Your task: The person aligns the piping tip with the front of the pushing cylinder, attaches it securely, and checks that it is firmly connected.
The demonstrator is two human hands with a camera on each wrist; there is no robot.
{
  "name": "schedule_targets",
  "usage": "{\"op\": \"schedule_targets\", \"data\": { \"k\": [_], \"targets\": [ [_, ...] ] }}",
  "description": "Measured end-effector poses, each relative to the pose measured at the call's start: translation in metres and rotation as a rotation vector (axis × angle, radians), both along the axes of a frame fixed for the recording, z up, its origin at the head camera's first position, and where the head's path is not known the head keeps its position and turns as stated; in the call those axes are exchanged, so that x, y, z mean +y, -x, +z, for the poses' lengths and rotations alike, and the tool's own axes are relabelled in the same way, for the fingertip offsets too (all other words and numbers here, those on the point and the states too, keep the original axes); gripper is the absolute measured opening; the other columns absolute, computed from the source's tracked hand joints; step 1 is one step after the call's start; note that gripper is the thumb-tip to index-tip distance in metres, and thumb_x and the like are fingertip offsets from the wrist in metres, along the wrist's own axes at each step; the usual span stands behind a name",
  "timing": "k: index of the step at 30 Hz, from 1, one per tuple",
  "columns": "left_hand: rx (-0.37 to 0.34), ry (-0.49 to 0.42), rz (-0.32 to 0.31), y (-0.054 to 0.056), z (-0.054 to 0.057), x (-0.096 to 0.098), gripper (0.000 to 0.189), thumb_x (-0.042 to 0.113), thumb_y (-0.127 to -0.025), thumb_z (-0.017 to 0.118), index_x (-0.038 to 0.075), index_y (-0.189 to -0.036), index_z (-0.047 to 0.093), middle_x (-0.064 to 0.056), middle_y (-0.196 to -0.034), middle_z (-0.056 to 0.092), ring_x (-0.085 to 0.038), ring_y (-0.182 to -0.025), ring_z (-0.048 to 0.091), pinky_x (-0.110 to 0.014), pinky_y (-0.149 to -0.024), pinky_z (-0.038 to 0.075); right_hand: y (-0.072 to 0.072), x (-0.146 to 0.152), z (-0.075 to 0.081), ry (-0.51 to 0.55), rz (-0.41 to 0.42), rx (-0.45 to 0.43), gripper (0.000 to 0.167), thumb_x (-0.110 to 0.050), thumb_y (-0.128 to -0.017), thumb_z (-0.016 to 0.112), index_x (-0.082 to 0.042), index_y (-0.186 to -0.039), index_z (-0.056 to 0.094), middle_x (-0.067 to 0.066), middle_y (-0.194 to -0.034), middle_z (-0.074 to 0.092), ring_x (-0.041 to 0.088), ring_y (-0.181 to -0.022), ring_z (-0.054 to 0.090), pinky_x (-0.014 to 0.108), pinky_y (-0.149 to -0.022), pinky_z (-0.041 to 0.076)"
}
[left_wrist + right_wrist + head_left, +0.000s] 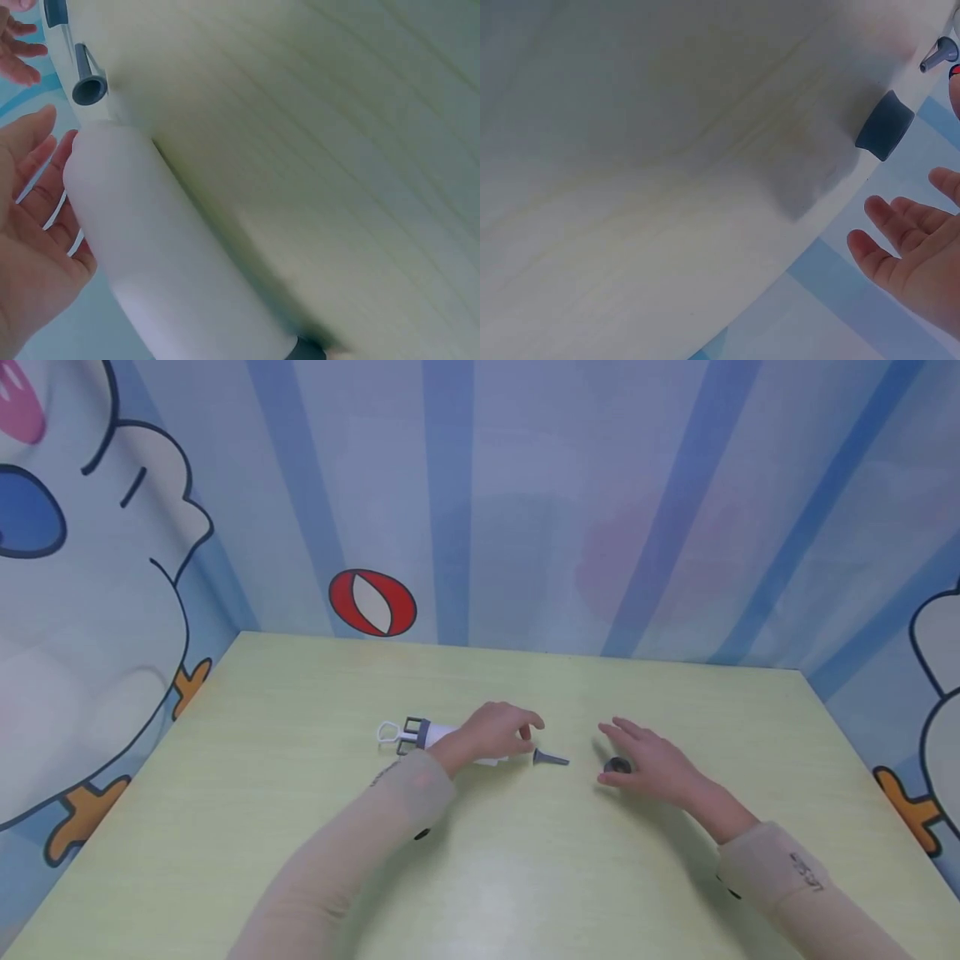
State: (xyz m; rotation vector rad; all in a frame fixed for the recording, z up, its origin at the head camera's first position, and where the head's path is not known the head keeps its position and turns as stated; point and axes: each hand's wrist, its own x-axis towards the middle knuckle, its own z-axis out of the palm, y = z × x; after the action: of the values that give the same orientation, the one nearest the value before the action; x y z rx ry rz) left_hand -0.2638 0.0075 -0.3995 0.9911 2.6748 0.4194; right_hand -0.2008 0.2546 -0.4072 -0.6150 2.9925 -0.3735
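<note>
A white tube with a dark collar and a looped plunger handle, like a large syringe or icing gun (438,734), lies on the table. My left hand (495,731) is over its front end; in the left wrist view the loosely bent fingers (52,187) are beside the white barrel (165,240), and whether they touch it I cannot tell. Just past those fingertips lies a small grey cone-shaped nozzle (551,759). My right hand (652,764) hovers with spread fingers around a short dark ring-like cap (618,765). A gap shows between that hand and the cap (886,126) in the right wrist view.
The pale yellow-green table (480,877) ends at a back edge against a blue striped cartoon backdrop (510,510). More of the cartoon print stands along the left and right sides. Both sleeved forearms reach in from the front.
</note>
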Motion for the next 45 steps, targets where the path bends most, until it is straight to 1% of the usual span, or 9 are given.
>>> {"op": "schedule_targets", "data": {
  "k": [6,8,11,16,20,26,33,39,45],
  "targets": [
    [0.028,0.038,-0.037,-0.002,-0.005,0.006,0.033,0.025,-0.084,0.059,0.019,-0.116,0.057,0.008,-0.093,0.066,-0.009,-0.086,0.058,-0.031,-0.088,0.038,0.001,0.0,-0.003,0.011,0.027,0.047,0.062,-0.037,-0.076,0.066,-0.002,-0.123,0.049,0.023,-0.122,0.048,0.039,-0.11,0.047,0.051,-0.088,0.039],
    [0.04,0.065,-0.046,-0.004,-0.005,0.008,0.032,0.027,-0.083,0.06,0.019,-0.114,0.058,0.008,-0.093,0.066,-0.008,-0.086,0.058,-0.03,-0.086,0.04,0.001,0.002,-0.006,0.01,0.049,0.084,0.06,-0.041,-0.076,0.065,-0.001,-0.119,0.052,0.021,-0.114,0.053,0.036,-0.103,0.051,0.048,-0.083,0.042],
    [0.063,0.108,-0.052,-0.006,-0.005,0.011,0.031,0.028,-0.083,0.06,0.019,-0.113,0.059,0.009,-0.095,0.066,-0.008,-0.087,0.059,-0.028,-0.083,0.041,0.0,0.002,-0.006,0.009,0.064,0.102,0.059,-0.043,-0.075,0.065,-0.001,-0.116,0.054,0.019,-0.106,0.056,0.033,-0.096,0.055,0.046,-0.078,0.045],
    [0.113,0.163,-0.052,-0.01,-0.007,0.013,0.027,0.03,-0.083,0.06,0.022,-0.109,0.061,0.011,-0.094,0.066,-0.008,-0.086,0.058,-0.027,-0.079,0.04,-0.001,0.0,-0.006,-0.008,0.043,0.067,0.052,-0.034,-0.075,0.067,-0.002,-0.114,0.056,0.015,-0.103,0.057,0.029,-0.092,0.057,0.044,-0.077,0.046],
    [0.156,0.182,-0.057,-0.012,-0.008,0.014,0.018,0.031,-0.082,0.06,0.023,-0.098,0.064,0.012,-0.084,0.064,-0.007,-0.075,0.054,-0.024,-0.071,0.037,0.0,0.0,-0.007,-0.035,0.031,0.052,0.048,-0.031,-0.075,0.067,-0.003,-0.113,0.057,0.012,-0.1,0.058,0.024,-0.086,0.057,0.04,-0.074,0.047],
    [0.164,0.188,-0.056,-0.014,-0.009,0.016,0.013,0.029,-0.082,0.06,0.022,-0.092,0.066,0.012,-0.074,0.06,-0.008,-0.069,0.047,-0.025,-0.069,0.036,-0.001,0.0,-0.009,-0.049,0.029,0.052,0.045,-0.03,-0.073,0.069,-0.004,-0.109,0.06,0.009,-0.092,0.057,0.018,-0.077,0.054,0.037,-0.068,0.046],
    [0.159,0.15,-0.053,-0.015,-0.009,0.017,0.011,0.024,-0.081,0.062,0.021,-0.091,0.067,0.011,-0.077,0.063,-0.008,-0.069,0.05,-0.024,-0.07,0.038,0.0,0.002,-0.011,-0.05,0.033,0.036,0.041,-0.026,-0.074,0.069,-0.003,-0.107,0.06,0.009,-0.089,0.057,0.019,-0.077,0.055,0.038,-0.069,0.046],
    [0.149,0.09,-0.04,-0.014,-0.009,0.016,0.017,0.018,-0.08,0.062,0.02,-0.096,0.068,0.009,-0.087,0.067,-0.009,-0.079,0.058,-0.025,-0.075,0.042,0.0,0.003,-0.012,-0.033,0.047,0.045,0.034,-0.022,-0.074,0.068,-0.004,-0.102,0.061,0.007,-0.086,0.056,0.017,-0.074,0.054,0.036,-0.066,0.045],
    [0.119,0.016,-0.008,-0.012,-0.004,0.015,0.018,0.018,-0.082,0.061,0.018,-0.099,0.067,0.007,-0.088,0.067,-0.009,-0.081,0.056,-0.023,-0.076,0.042,0.001,0.003,-0.013,-0.026,0.039,0.045,0.031,-0.022,-0.074,0.069,-0.006,-0.1,0.062,0.005,-0.084,0.054,0.015,-0.07,0.05,0.033,-0.063,0.043]
  ]
}}
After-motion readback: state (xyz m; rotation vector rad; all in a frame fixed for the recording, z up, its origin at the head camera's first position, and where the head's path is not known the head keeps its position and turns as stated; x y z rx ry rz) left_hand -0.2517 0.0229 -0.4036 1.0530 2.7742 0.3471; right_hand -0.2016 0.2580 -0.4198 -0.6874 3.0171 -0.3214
